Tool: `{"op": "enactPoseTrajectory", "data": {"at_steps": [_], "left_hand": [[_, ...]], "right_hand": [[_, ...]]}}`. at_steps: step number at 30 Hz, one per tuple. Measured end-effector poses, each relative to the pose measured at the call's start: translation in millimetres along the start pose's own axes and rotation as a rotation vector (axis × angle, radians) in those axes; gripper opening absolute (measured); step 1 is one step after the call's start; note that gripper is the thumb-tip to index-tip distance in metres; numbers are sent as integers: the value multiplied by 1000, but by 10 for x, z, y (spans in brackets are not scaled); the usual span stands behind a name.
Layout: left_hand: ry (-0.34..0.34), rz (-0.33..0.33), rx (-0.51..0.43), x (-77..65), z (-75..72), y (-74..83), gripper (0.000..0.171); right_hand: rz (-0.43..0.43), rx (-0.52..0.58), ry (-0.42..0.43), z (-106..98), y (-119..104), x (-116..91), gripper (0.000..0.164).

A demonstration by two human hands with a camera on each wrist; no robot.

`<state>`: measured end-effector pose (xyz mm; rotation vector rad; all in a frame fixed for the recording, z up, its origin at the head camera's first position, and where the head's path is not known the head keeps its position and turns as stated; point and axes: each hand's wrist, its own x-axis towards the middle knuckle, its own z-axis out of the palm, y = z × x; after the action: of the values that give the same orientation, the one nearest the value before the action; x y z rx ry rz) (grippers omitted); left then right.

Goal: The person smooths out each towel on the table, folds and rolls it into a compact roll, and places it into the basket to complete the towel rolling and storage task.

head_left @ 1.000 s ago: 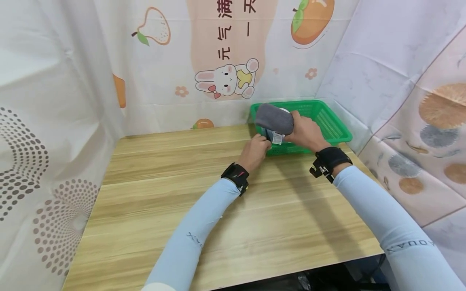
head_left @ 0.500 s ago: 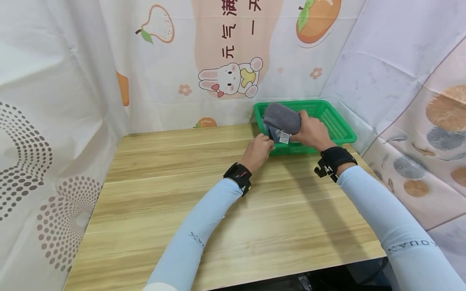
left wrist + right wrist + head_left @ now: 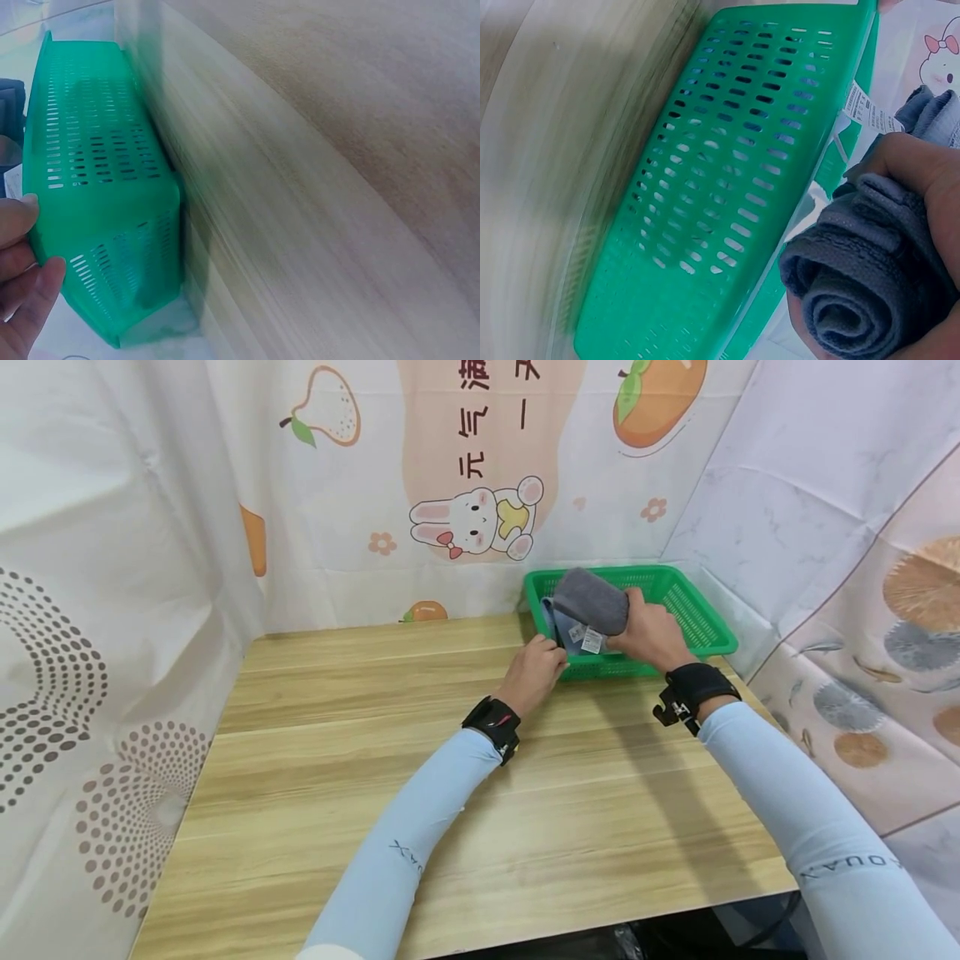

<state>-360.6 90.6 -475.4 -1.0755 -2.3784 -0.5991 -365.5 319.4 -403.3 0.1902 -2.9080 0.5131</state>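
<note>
In the head view my right hand (image 3: 651, 631) grips a rolled grey towel (image 3: 591, 602) over the left half of a green plastic basket (image 3: 697, 610). From the right wrist, the towel's spiral end (image 3: 847, 311) faces the camera, with fingers wrapped round the roll. My left hand (image 3: 534, 672) is at the basket's near left corner; the left wrist view shows its thumb and fingertips (image 3: 46, 274) pinching the rim. Inside the basket, below the towel, lies blue-grey cloth (image 3: 572, 642) beside a white printed label (image 3: 592, 641). The towel hides part of that cloth.
The basket stands at the back right of a wood-grain table (image 3: 360, 760), close to the printed back curtain (image 3: 322, 568). Another curtain (image 3: 847, 677) borders the right side. White material (image 3: 810, 202) shows inside the basket in the right wrist view.
The towel in my right hand has shifted a little to the right over the basket, showing more of the blue-grey cloth. My left hand stays at the corner. The head view has turned slightly.
</note>
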Motion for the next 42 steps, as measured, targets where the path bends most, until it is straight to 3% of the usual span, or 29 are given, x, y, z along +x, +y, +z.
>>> {"op": "enactPoseTrajectory", "data": {"at_steps": [11, 23, 34, 42], "left_hand": [[4, 1, -9, -11, 13, -6, 7], [30, 2, 14, -3, 16, -7, 5], [13, -6, 21, -14, 21, 22, 7], [17, -13, 34, -23, 29, 24, 7]], "right_hand": [[21, -1, -1, 20, 77, 14, 89], [-7, 8, 71, 24, 174, 4, 88], [20, 6, 101, 42, 244, 5, 89], [57, 72, 99, 3, 286, 12, 90]]}}
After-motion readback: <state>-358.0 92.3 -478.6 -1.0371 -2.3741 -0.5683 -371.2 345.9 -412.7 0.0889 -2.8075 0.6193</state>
